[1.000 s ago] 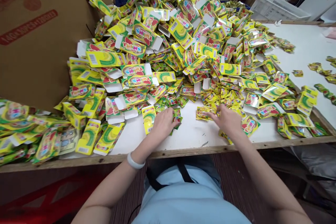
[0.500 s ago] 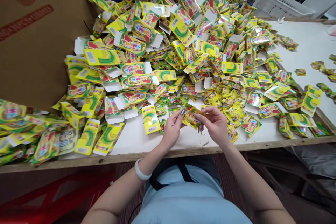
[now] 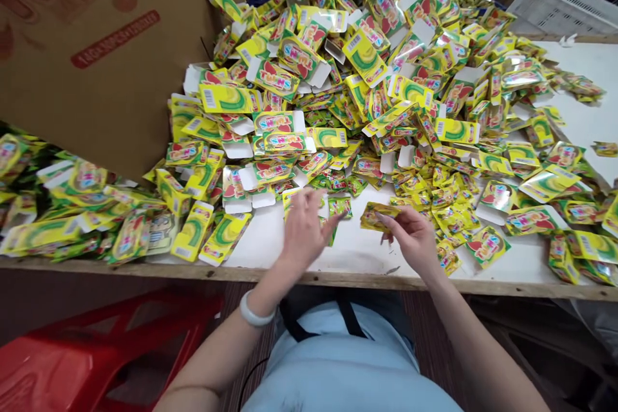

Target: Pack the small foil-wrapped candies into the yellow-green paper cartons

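My right hand (image 3: 414,235) pinches a small yellow packet (image 3: 377,216) by its right end, above the white table. To its left, my left hand (image 3: 305,225) is apart from the packet, with its fingers spread over a yellow carton (image 3: 290,198) that it partly covers. Whether the fingers touch the carton cannot be made out. A green packet (image 3: 340,207) lies between the hands. Beyond them rises a big heap of yellow-green cartons (image 3: 275,77), some with open white flaps. Loose yellow packets (image 3: 451,196) lie right of my right hand.
A large brown cardboard box (image 3: 111,96) stands tilted at the left, with more cartons in front of it. The wooden table edge (image 3: 357,279) runs before my body. A red stool (image 3: 67,360) is at the lower left, a white crate (image 3: 564,6) at the upper right.
My left hand has let go of the yellow packet, moved left and spread its fingers over the carton. My right hand still holds the packet. The view has shifted left.
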`<state>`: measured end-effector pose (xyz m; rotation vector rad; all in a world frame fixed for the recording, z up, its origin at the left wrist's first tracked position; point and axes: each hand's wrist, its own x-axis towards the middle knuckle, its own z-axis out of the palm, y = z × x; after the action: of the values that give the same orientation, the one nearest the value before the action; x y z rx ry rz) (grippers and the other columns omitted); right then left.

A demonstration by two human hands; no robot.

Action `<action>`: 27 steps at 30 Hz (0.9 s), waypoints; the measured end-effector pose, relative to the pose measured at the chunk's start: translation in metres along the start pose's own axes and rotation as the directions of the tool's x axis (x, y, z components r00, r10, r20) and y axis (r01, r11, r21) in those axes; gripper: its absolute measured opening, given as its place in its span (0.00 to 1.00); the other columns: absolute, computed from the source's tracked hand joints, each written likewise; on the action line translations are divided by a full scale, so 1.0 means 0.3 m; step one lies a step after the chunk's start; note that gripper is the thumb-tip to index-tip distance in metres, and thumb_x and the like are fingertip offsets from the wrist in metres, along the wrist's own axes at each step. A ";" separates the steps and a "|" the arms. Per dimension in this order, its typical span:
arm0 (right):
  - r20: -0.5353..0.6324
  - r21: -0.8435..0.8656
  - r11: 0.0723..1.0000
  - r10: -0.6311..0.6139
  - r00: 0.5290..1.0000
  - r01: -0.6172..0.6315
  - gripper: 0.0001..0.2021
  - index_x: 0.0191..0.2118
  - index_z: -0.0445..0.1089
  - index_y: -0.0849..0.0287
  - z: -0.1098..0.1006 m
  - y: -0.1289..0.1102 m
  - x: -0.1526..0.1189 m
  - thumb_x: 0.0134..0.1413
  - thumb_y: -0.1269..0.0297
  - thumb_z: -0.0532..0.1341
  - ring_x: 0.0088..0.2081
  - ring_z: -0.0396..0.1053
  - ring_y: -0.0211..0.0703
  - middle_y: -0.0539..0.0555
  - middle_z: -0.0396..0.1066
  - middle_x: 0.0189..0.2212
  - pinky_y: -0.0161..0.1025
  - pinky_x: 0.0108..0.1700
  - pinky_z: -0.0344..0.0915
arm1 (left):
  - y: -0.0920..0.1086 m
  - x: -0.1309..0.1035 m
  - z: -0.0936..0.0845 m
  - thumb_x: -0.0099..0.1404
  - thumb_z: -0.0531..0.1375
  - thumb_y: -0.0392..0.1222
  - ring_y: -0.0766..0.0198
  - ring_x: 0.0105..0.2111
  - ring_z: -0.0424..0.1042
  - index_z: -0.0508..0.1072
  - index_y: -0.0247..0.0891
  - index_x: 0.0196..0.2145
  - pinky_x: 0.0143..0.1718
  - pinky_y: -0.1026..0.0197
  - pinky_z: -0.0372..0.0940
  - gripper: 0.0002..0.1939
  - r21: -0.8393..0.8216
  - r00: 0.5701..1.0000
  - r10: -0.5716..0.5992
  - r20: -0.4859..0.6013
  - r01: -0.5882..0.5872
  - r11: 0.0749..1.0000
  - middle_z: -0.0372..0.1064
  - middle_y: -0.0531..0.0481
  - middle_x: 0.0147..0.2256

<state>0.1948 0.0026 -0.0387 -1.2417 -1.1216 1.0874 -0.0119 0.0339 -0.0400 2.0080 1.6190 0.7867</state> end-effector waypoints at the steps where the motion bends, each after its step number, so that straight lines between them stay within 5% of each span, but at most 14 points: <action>1: -0.033 -0.057 0.998 -0.032 0.999 0.030 0.15 0.34 0.72 0.56 -0.019 0.006 0.002 0.52 0.49 0.68 0.18 0.63 0.34 0.47 0.70 0.23 0.34 0.20 0.65 | -0.022 0.015 -0.035 0.68 0.56 0.59 0.42 0.58 0.65 0.69 0.34 0.56 0.56 0.44 0.65 0.29 0.164 0.997 -0.057 -0.043 0.064 0.984 0.66 0.31 0.55; 4: -0.077 -0.205 0.976 -0.085 0.993 0.067 0.14 0.39 0.72 0.57 -0.072 0.036 0.011 0.55 0.51 0.67 0.20 0.62 0.34 0.46 0.69 0.23 0.32 0.21 0.62 | -0.066 0.046 -0.116 0.63 0.60 0.62 0.33 0.52 0.70 0.65 0.26 0.57 0.49 0.42 0.68 0.37 0.512 0.970 -0.226 -0.087 0.238 0.825 0.65 0.25 0.52; 6: -0.088 -0.245 0.968 -0.084 0.993 0.060 0.15 0.42 0.71 0.58 -0.092 0.054 0.014 0.57 0.52 0.65 0.21 0.61 0.33 0.46 0.68 0.24 0.32 0.21 0.62 | -0.082 0.048 -0.145 0.63 0.62 0.57 0.34 0.46 0.73 0.62 0.24 0.59 0.44 0.44 0.69 0.38 0.617 0.958 -0.286 0.030 0.207 0.759 0.66 0.25 0.50; 9: -0.097 -0.226 0.973 -0.072 0.993 0.049 0.16 0.41 0.71 0.58 -0.105 0.049 0.014 0.56 0.51 0.66 0.19 0.60 0.33 0.44 0.64 0.21 0.32 0.19 0.61 | -0.084 0.030 -0.181 0.63 0.61 0.45 0.38 0.47 0.74 0.56 0.25 0.63 0.45 0.46 0.69 0.36 0.589 0.944 -0.243 0.221 0.069 0.805 0.67 0.27 0.51; 12: -0.087 -0.135 0.989 -0.069 0.994 0.057 0.14 0.34 0.71 0.57 -0.116 0.002 0.009 0.54 0.51 0.68 0.16 0.59 0.32 0.43 0.63 0.18 0.31 0.16 0.59 | -0.040 0.016 -0.214 0.60 0.59 0.39 0.42 0.53 0.69 0.62 0.29 0.60 0.52 0.45 0.66 0.31 0.388 0.968 -0.149 0.203 0.060 0.920 0.67 0.32 0.52; 14: -0.076 -0.055 0.996 -0.075 0.994 0.071 0.12 0.35 0.72 0.57 -0.118 -0.039 0.003 0.54 0.55 0.69 0.16 0.62 0.33 0.46 0.68 0.22 0.32 0.15 0.62 | 0.014 0.013 -0.208 0.60 0.58 0.40 0.48 0.50 0.71 0.70 0.34 0.51 0.52 0.48 0.67 0.21 0.089 0.972 -0.103 0.209 0.086 0.992 0.71 0.39 0.47; 16: -0.075 0.003 0.993 -0.117 0.990 0.118 0.09 0.39 0.73 0.56 -0.107 -0.081 -0.007 0.56 0.59 0.68 0.17 0.65 0.34 0.48 0.73 0.27 0.34 0.16 0.65 | 0.074 0.008 -0.170 0.60 0.59 0.46 0.54 0.41 0.73 0.74 0.37 0.41 0.45 0.53 0.70 0.13 -0.289 0.952 -0.065 0.298 0.155 0.945 0.74 0.46 0.37; 18: -0.096 0.010 0.978 -0.208 0.973 0.210 0.07 0.42 0.73 0.54 -0.077 -0.118 -0.016 0.57 0.63 0.67 0.18 0.65 0.34 0.49 0.73 0.31 0.35 0.17 0.66 | 0.126 -0.004 -0.113 0.57 0.62 0.53 0.59 0.32 0.72 0.73 0.37 0.33 0.36 0.56 0.71 0.15 -0.557 0.907 -0.039 0.418 0.291 0.778 0.72 0.49 0.29; 22: -0.013 -0.184 0.869 -0.468 0.883 0.458 0.06 0.42 0.74 0.53 -0.011 -0.174 -0.017 0.58 0.67 0.65 0.34 0.73 0.41 0.54 0.72 0.38 0.36 0.28 0.73 | 0.179 -0.034 -0.035 0.50 0.69 0.54 0.68 0.23 0.65 0.67 0.37 0.26 0.28 0.62 0.66 0.19 -0.696 0.826 0.034 0.563 0.451 0.559 0.64 0.55 0.23; 24: 0.174 -0.283 0.766 -0.552 0.816 0.578 0.06 0.41 0.74 0.53 -0.002 -0.196 -0.010 0.59 0.69 0.63 0.40 0.73 0.43 0.55 0.73 0.39 0.39 0.36 0.75 | 0.180 -0.042 -0.031 0.50 0.69 0.50 0.69 0.24 0.63 0.68 0.37 0.27 0.29 0.63 0.65 0.18 -0.713 0.812 0.092 0.577 0.445 0.542 0.63 0.56 0.23; 27: 0.457 -0.338 0.674 -0.492 0.741 0.657 0.08 0.43 0.74 0.54 -0.022 -0.231 0.000 0.62 0.72 0.59 0.38 0.73 0.40 0.54 0.72 0.37 0.36 0.39 0.73 | 0.170 -0.046 -0.047 0.53 0.68 0.48 0.66 0.28 0.65 0.71 0.36 0.35 0.32 0.62 0.66 0.16 -0.711 0.811 0.155 0.564 0.381 0.591 0.67 0.54 0.27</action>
<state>0.2015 -0.0007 0.0304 -0.9430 -1.9873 0.5229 0.0137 0.0093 0.0016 1.2391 0.7719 0.5970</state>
